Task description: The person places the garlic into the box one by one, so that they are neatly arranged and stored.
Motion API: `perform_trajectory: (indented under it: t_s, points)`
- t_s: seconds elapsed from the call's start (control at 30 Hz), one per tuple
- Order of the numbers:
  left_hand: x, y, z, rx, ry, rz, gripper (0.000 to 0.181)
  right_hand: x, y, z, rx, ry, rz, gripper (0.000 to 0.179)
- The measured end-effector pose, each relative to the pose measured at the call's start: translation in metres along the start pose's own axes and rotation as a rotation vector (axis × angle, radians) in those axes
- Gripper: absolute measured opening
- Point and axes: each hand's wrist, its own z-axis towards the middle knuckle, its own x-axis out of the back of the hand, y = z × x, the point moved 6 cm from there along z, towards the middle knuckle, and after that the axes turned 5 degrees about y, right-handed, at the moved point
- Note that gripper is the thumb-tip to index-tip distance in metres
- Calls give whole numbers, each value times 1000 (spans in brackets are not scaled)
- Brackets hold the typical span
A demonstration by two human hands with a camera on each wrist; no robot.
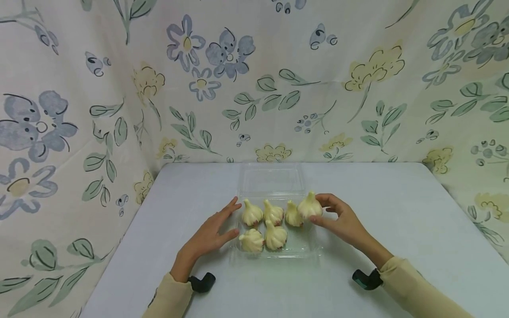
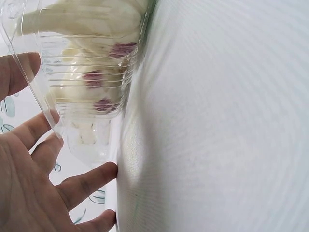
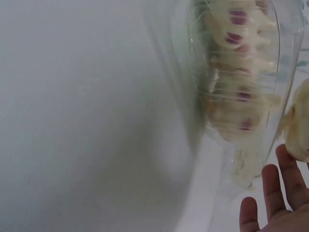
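Observation:
A clear plastic clamshell box point(image 1: 296, 245) lies open on the table, with several garlic bulbs inside, among them a back-left bulb point(image 1: 252, 213) and a front-left bulb point(image 1: 252, 240). My right hand point(image 1: 345, 221) pinches another garlic bulb point(image 1: 310, 206) between thumb and fingers, raised at the box's right rim. In the right wrist view this held bulb point(image 3: 300, 123) is partly cut off by the frame edge. At the left side my left hand point(image 1: 210, 232) has its fingers spread, and in the left wrist view its fingertips touch the box rim point(image 2: 36, 94).
The box's transparent lid point(image 1: 271, 180) is folded back toward the far table edge. A white cloth covers the table point(image 1: 377, 194). Floral fabric point(image 1: 274, 97) hangs behind and at both sides. Each wrist wears a small black camera, such as the left one point(image 1: 203, 282).

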Motion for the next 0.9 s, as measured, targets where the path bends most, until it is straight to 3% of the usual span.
perform_trajectory:
  t_s: [0.9]
  points:
    - [1,2,0,-4,4,-11,69,-21,-7,-17,84,-29,-63,54]
